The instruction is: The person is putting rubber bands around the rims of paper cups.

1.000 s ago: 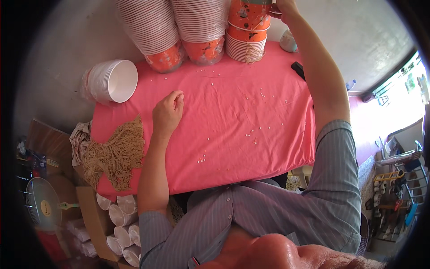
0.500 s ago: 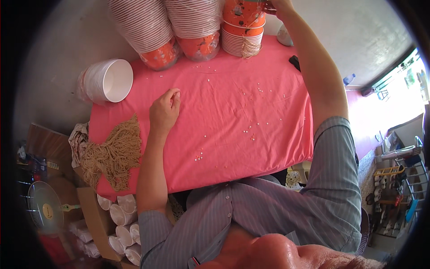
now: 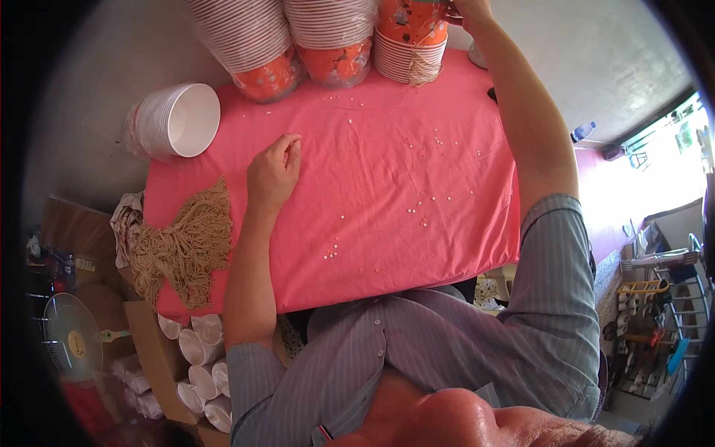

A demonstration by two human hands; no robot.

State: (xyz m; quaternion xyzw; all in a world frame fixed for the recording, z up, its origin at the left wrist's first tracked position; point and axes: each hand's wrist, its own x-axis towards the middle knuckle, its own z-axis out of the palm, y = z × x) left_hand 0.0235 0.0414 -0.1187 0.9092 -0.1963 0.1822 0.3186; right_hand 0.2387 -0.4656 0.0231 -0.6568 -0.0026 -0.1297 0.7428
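In the head view, the right hand meets the side of a stack of orange-patterned, white-rimmed round tubs at the back of the pink cloth-covered table; its grip I cannot tell. The left hand is loosely curled, contents hidden. Gentle, even pressure should suit the stack.
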